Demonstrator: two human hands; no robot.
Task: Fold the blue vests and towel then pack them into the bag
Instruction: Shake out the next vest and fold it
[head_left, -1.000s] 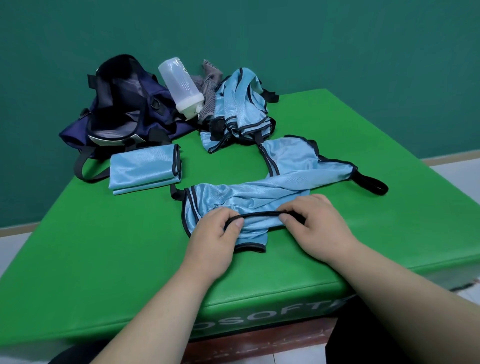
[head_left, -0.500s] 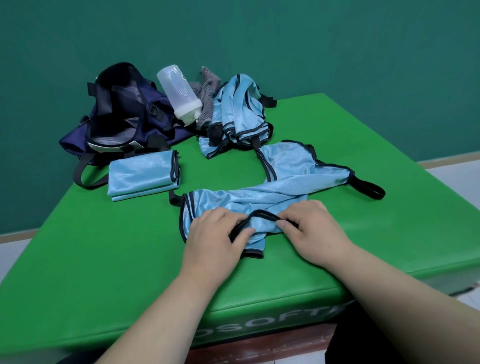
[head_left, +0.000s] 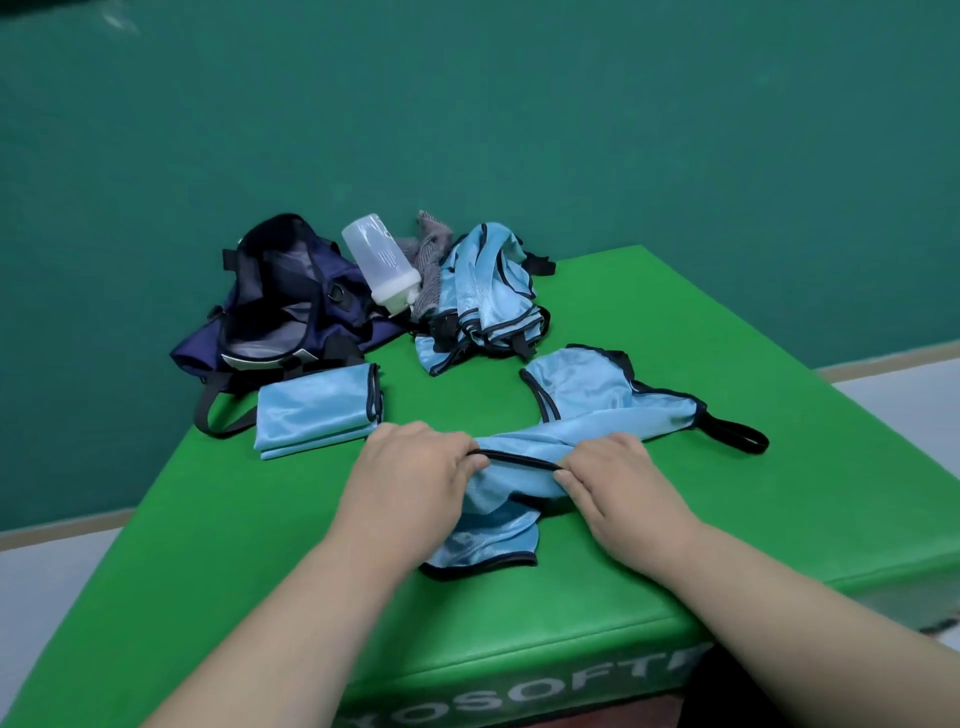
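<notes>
Left hand (head_left: 410, 478) pinches the black trim (head_left: 519, 460) of a crumpled blue vest (head_left: 582, 389) on the green mat (head_left: 208, 545); right hand (head_left: 618, 483) pinches the same trim further along. Behind, left to right: open navy bag (head_left: 291, 291), folded vest (head_left: 317, 410), bottle (head_left: 382, 262), grey towel (head_left: 430, 260), vest heap (head_left: 488, 296).

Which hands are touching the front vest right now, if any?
Touching, both. Head view: left hand and right hand each pinch the black trim of the front vest, which stretches between them.
</notes>
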